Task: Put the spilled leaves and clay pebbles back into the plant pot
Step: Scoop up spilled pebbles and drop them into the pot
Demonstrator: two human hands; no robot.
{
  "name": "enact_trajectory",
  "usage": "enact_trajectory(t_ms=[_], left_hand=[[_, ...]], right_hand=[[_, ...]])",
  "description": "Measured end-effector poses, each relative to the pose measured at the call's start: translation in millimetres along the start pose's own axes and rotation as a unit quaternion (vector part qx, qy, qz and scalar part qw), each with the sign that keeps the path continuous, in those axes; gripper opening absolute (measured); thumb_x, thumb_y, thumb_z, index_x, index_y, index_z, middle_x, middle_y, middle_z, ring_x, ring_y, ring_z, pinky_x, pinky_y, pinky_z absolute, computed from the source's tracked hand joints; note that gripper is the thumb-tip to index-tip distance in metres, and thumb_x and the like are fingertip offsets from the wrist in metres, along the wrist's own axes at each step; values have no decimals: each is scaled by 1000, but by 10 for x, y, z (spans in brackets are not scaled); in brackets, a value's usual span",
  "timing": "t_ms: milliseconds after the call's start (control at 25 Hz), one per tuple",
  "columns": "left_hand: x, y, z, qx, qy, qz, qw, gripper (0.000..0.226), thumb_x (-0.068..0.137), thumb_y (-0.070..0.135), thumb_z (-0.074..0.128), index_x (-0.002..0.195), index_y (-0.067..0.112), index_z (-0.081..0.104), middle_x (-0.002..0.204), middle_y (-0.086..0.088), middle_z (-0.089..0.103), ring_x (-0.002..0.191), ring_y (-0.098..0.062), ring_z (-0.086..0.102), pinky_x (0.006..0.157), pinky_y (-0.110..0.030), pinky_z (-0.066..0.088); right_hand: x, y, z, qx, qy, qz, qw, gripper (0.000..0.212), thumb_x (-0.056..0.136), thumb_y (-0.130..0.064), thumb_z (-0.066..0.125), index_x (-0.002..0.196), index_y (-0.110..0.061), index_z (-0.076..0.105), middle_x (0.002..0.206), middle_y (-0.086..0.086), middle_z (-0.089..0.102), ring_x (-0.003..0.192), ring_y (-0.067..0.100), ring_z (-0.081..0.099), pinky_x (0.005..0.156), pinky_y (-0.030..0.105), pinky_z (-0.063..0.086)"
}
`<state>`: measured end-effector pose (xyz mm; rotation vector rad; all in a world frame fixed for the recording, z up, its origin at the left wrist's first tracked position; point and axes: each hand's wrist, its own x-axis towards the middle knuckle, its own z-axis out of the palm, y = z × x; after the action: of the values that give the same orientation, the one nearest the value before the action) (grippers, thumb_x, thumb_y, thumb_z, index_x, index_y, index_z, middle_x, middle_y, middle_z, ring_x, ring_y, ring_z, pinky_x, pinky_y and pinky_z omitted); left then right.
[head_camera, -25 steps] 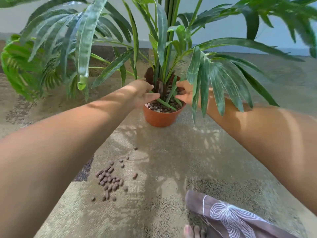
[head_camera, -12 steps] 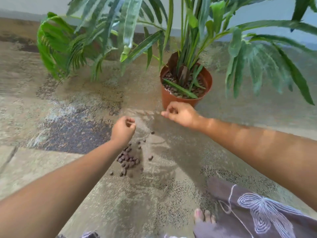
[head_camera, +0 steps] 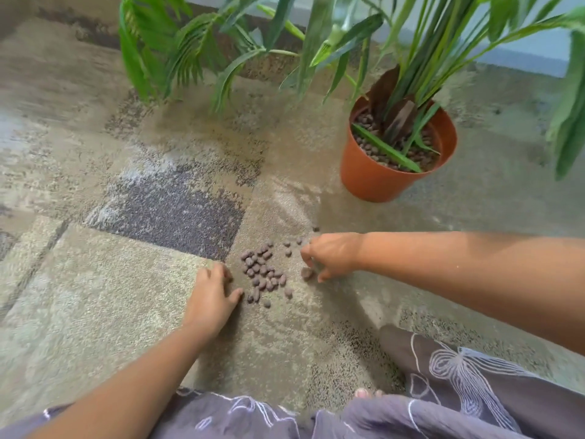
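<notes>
A mottled beige, tan and grey patchwork carpet (head_camera: pixel 133 312) covers the floor across the whole view, with one darker purple-grey square patch to the left of centre. On it, toward the upper right, stands a tall green plant with long, narrow strap-like leaves (head_camera: pixel 319 42) that fan out over the top of the view, some fronds drooping low toward the carpet on the left. The plant grows from a round terracotta-orange plastic plant pot (head_camera: pixel 373 177), upright, filled with brown clay pebbles; one loose green leaf lies slanted across the pebbles inside it. Along the bottom edge, grey-purple fabric with a white line-drawn pattern (head_camera: pixel 468 375) covers the person's legs, and toes peep out between its folds.

Both bare forearms reach in from the lower corners. The left hand (head_camera: pixel 212 296) rests palm-down on the carpet, fingers bent and spread, its fingertips at the left edge of the spill; whether it holds a pebble cannot be told. The right hand (head_camera: pixel 332 253) hovers low on the other side, its fingers curled downward around a single pebble at the spill's right edge. Between the hands, well apart from the pot, lies the scatter of small brown spilled clay pebbles (head_camera: pixel 264 274), a dense cluster with a few strays.
</notes>
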<state>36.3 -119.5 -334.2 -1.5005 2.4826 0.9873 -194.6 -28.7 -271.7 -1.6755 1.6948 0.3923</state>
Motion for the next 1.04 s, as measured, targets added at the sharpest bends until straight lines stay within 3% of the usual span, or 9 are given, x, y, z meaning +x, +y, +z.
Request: enact_trajectory(t_ms=[160, 320, 560, 720, 840, 960, 1040], left_hand=[[-74, -1, 14, 11, 3, 39, 999, 22, 79, 27, 65, 88, 24, 45, 91, 3, 49, 75, -7, 50, 67, -20, 41], [-63, 176, 34, -30, 30, 46, 998, 15, 82, 18, 60, 85, 24, 47, 80, 6, 54, 69, -3, 51, 54, -15, 34], [221, 332, -61, -48, 100, 25, 993, 6, 86, 15, 56, 89, 15, 51, 86, 1, 51, 65, -7, 46, 55, -17, 34], [383, 366, -70, -46, 36, -41, 997, 16, 86, 15, 57, 100, 8, 55, 103, -13, 59, 75, -19, 52, 65, -27, 40], [421, 438, -82, -55, -8, -48, 997, 22, 84, 17, 61, 104, 13, 54, 110, -10, 52, 77, -17, 51, 68, -27, 43], [408, 476, -86, -37, -47, -28, 998, 20, 84, 19, 61, 101, 18, 52, 104, -2, 40, 81, -18, 50, 71, -27, 44], [412, 468, -82, -39, -50, -21, 998, 13, 84, 16, 60, 91, 19, 51, 103, -3, 41, 82, -17, 50, 69, -25, 43]], right_hand=[[113, -22, 249, 132, 24, -6, 991, 18, 84, -20, 66, 98, -20, 54, 90, -8, 52, 80, 3, 53, 59, 10, 38], [184, 73, 232, 150, 47, -33, 987, 12, 84, -22, 65, 86, -23, 54, 91, -6, 55, 82, 5, 54, 61, 12, 39], [221, 414, -1, 217, 236, 83, 944, 9, 85, -20, 63, 85, -23, 54, 88, -12, 45, 76, -1, 47, 61, 9, 31], [371, 420, 37, 260, 213, 152, 930, 15, 86, -13, 60, 95, -22, 53, 100, -3, 46, 83, 8, 49, 72, 17, 39], [446, 341, 37, 288, 187, 169, 924, 15, 84, -16, 65, 94, -20, 54, 99, -3, 43, 82, 6, 48, 81, 20, 40], [476, 200, 50, 299, 145, 129, 934, 14, 83, -24, 66, 91, -23, 55, 93, -7, 43, 79, 5, 49, 68, 14, 41], [493, 119, 67, 268, 126, 120, 948, 12, 84, -18, 65, 90, -23, 55, 96, -4, 44, 76, 5, 50, 56, 11, 42]])
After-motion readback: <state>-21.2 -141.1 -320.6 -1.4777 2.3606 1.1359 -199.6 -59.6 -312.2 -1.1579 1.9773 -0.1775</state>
